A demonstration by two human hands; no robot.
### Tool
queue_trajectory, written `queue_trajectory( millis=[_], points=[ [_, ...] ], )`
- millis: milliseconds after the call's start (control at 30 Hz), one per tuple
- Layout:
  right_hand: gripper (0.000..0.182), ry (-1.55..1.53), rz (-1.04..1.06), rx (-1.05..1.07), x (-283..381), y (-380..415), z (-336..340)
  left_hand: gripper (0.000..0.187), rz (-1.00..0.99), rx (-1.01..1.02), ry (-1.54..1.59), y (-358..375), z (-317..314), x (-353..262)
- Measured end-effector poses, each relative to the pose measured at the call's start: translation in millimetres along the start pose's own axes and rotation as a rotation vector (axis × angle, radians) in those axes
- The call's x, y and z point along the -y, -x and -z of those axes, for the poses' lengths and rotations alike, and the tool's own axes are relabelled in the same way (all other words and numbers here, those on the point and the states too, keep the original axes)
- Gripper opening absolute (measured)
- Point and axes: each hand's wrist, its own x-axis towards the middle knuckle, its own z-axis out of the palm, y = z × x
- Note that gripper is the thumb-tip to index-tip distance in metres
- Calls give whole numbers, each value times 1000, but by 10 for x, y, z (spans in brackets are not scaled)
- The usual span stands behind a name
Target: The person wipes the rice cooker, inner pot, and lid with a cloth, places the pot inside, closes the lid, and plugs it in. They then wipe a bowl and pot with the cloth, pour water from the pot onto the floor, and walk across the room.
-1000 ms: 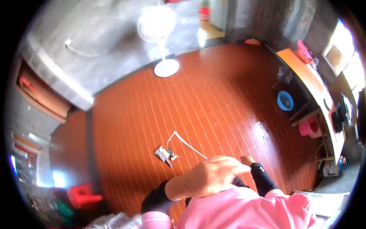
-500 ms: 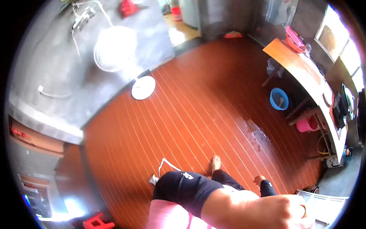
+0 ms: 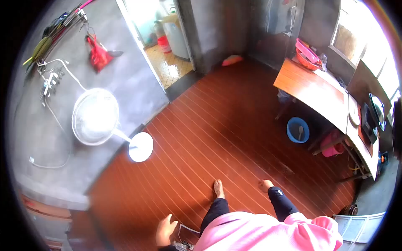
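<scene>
My left hand (image 3: 166, 231) hangs low at the bottom, fingers apart, holding nothing visible. Just right of it are a white cord (image 3: 189, 229) and a small silvery object (image 3: 183, 246); what that object is I cannot make out. My right hand (image 3: 266, 185) hangs in front of the body over the brown plank floor (image 3: 184, 146), its fingers loosely bent and nothing seen in them. Black cuffs and a pink top (image 3: 251, 230) cover my arms and body. One bare foot (image 3: 218, 189) shows on the floor between the hands.
A white standing fan (image 3: 95, 117) is by the grey wall at left. A red bag (image 3: 99, 56) hangs above it. A doorway shows a tiled floor (image 3: 167, 71). At right stands a wooden table (image 3: 310, 85) with basins (image 3: 307, 52) on it; a blue basin (image 3: 298, 129) and pink bucket (image 3: 332, 144) sit below.
My left forearm, earlier stretched across the front of my body toward the right, is now down at the left side. The view has shifted left and up, showing more doorway and wall.
</scene>
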Motion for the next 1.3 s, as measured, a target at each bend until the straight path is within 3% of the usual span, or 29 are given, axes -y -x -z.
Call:
queue_trajectory(
  millis=[67, 100, 167, 200, 233, 300, 367, 400, 433, 500, 567, 600, 633, 667, 767, 800, 833, 867, 900, 1000, 1067, 1200, 1300],
  points=[
    [31, 129, -47, 22, -247, -436, -8, 60, 226, 30, -125, -384, 355, -222],
    [31, 156, -120, 43, -265, -358, 142, 60, 225, 42, -115, -577, 468, -395],
    [31, 198, -193, 386, 1, -408, 674, 57, 94, 52, -232, -1100, 752, -816],
    [31, -91, -363, 301, 36, -489, 762, 54, -70, -11, -163, -1455, 860, -1062],
    [31, -95, -361, 304, 69, -540, 841, 52, -230, -71, -97, -1705, 976, -1404],
    [29, -100, -267, -93, 139, -725, 1018, 40, -588, -157, -105, -2229, 1149, -2131],
    [27, 139, 18, -108, -78, -982, 1128, 38, -855, -114, -33, -2653, 1264, -2866],
    [27, 54, -158, -81, -240, -1219, 1068, 37, -964, -86, 15, -2918, 1202, -3144],
    [27, 247, -88, 71, -247, -1406, 1160, 37, -1074, -56, 63, -3154, 1183, -3408],
    [31, 205, -175, 84, -238, -1641, 1422, 41, -1057, 100, 85, -3506, 1145, -3928],
    [31, 334, -110, 140, -686, -2162, 1262, 43, -1076, 160, 130, -3980, 1008, -4214],
    [32, 404, 62, 108, -1148, -2511, 945, 43, -1069, 187, 116, -4264, 952, -4264],
    [32, 293, -158, 201, -966, -2680, 1223, 43, -1057, 216, 105, -4516, 898, -4255],
    [31, 252, -185, 256, -823, -2844, 1481, 43, -952, 233, 8, -4707, 1015, -4350],
    [29, 186, -53, 180, -525, -3520, 2062, 43, -749, 159, -186, -5163, 1326, -4178],
    [29, 330, -68, 299, -153, -3769, 2609, 43, -716, 123, -140, -5310, 1519, -4254],
    [31, 363, -14, 283, -54, -4123, 2963, 43, -682, 91, -87, -5359, 1724, -4341],
    [30, 384, 185, 118, 91, -4660, 3535, 43, -600, 68, -70, -5464, 1924, -4554],
    [31, 112, 30, 54, 452, -4937, 4041, 43, -516, 41, -63, -5618, 2216, -4733],
    [29, 50, 107, -78, 740, -5872, 4608, 41, -470, -4, 66, -6104, 2427, -4837],
    [35, -155, -4, -74, 1176, -6253, 5204, 41, -439, 0, 114, -6467, 2681, -4982],
    [35, -135, 32, -112, 1451, -7090, 5647, 43, -319, -32, 38, -7342, 3204, -5128],
    [36, -41, -31, 63, 1209, -7382, 5800, 47, -269, 10, -185, -8079, 3593, -5531]
  ],
)
